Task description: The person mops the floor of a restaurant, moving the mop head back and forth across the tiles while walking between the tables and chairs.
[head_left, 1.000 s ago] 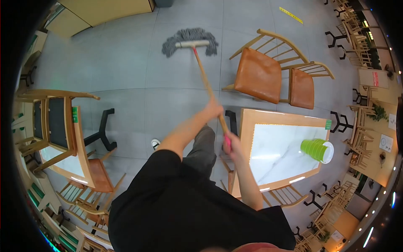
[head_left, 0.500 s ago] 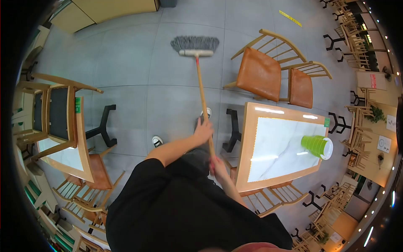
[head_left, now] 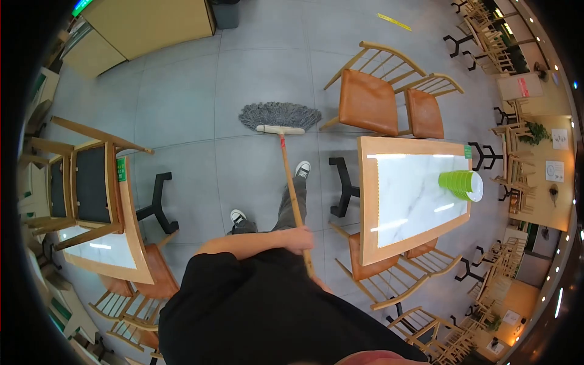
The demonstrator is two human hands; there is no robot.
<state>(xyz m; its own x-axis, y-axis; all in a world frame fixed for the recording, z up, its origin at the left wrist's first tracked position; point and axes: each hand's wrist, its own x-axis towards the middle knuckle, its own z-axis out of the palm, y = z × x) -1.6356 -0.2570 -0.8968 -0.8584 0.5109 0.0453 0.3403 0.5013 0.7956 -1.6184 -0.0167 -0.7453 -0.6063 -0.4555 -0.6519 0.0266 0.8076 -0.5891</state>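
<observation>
A mop with a wooden handle [head_left: 291,191] stretches forward from my body. Its grey string head [head_left: 280,115] lies spread on the tiled floor, below a pale crossbar. My left hand [head_left: 298,239] is closed around the handle close to my waist. Nearer the handle's end, my right hand [head_left: 321,285] is mostly hidden behind my torso; a small part shows against the stick, and its fingers cannot be made out clearly. My two dark sneakers, one on the left [head_left: 239,217] and one on the right [head_left: 302,169], stand either side of the handle.
To the right, a marble-topped table [head_left: 368,201] bears stacked green cups [head_left: 457,184], with brown-seated chairs [head_left: 368,100] around it. On the left, upturned chairs [head_left: 91,182] rest on another table [head_left: 140,255]. A grey bin [head_left: 226,16] stands beside a cabinet [head_left: 152,27] ahead.
The mop head has come back toward my feet, its strings fanning wider. Both hands have drawn in toward my body, the right one now mostly out of sight. The view has shifted slightly.
</observation>
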